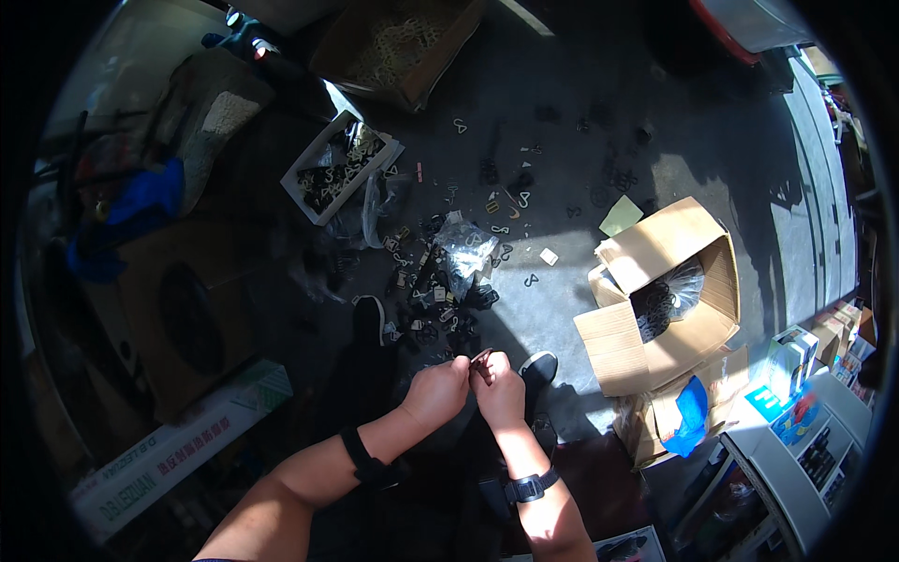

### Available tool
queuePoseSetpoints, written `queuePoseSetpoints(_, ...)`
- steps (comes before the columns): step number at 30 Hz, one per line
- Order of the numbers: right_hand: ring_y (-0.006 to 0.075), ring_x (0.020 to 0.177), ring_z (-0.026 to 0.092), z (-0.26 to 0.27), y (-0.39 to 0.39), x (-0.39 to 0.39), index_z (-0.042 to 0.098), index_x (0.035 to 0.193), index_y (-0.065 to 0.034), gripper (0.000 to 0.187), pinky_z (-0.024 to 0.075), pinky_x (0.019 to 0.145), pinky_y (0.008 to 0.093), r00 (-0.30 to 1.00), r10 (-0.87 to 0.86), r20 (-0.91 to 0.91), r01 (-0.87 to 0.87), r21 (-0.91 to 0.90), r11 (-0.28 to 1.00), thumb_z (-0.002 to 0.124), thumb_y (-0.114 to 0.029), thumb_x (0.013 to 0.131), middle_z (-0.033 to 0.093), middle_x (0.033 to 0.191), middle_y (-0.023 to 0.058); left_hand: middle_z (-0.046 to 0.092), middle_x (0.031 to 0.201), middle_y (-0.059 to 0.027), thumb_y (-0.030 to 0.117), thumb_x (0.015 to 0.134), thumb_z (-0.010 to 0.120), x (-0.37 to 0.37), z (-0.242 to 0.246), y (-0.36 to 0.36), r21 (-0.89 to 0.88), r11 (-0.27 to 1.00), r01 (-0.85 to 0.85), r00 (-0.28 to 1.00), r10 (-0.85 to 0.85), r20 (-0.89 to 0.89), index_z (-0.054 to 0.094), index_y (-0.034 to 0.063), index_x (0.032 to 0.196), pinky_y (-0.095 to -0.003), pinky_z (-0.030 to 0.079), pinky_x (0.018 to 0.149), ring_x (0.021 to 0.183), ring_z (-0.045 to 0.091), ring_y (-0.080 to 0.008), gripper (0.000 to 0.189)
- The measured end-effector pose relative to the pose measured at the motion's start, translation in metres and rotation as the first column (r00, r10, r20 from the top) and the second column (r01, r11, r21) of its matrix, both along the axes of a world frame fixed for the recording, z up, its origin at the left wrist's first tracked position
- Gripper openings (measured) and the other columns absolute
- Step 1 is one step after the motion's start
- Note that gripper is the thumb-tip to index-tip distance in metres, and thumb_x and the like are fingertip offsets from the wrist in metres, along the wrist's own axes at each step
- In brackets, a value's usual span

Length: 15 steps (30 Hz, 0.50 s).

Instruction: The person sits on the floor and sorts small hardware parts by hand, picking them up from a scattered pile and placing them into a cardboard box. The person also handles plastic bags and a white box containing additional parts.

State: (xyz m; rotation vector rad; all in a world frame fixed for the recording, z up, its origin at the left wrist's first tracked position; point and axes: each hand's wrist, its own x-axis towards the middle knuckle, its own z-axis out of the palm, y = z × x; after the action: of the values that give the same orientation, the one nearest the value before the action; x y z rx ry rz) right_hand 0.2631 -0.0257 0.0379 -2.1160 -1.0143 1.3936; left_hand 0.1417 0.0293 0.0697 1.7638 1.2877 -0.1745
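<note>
My left hand [439,395] and my right hand [500,390] meet in front of me, both with fingers closed on a small thin reddish-brown piece [482,355]. Its kind cannot be told. Beyond them on the dark floor lies a scattered heap of small hooks, buckles and cards, with a clear plastic bag [465,254] on it. Single metal hooks, such as one hook [531,280], lie around the heap. My shoes [539,368] flank the hands.
A white box [303,199] of small triangular parts stands beyond the heap at left, with a larger cardboard box [414,93] behind it. An open cardboard carton [667,239] holding bagged parts stands at right. A long printed carton [182,449] lies at lower left.
</note>
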Motion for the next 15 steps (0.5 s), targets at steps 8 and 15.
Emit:
queuePoseSetpoints(8,0.0224,0.058,0.065,0.001,-0.010,-0.022,0.047,0.089,-0.0045,0.016,0.0493,0.054,0.0313,0.961,-0.237,-0.141,0.260,0.170,0.951,0.061,-0.005,0.082,0.062,0.066,0.0110,0.062,0.072,-0.0174,0.009,0.083,0.053,-0.028,0.002,-0.015,-0.047,0.996,0.075,0.997,-0.076,-0.011,0.053,-0.0009,0.084,-0.0423,0.050,0.057,0.065,0.063,-0.0337,0.010)
queuePoseSetpoints(15,0.0132,0.061,0.063,-0.006,-0.028,-0.019,0.047,0.098,-0.0035,0.015,0.0504,0.055,0.0242,0.939,-0.287,-0.187,0.295,0.012,0.955,0.055,0.001,0.086,0.061,0.073,0.0074,0.064,0.086,-0.0113,0.004,0.092,0.047,-0.058,-0.012,0.022,-0.618,0.522,-0.589,0.698,0.713,-0.063,0.048,0.0000,0.101,-0.0281,0.052,0.057,0.066,0.065,-0.0195,0.011)
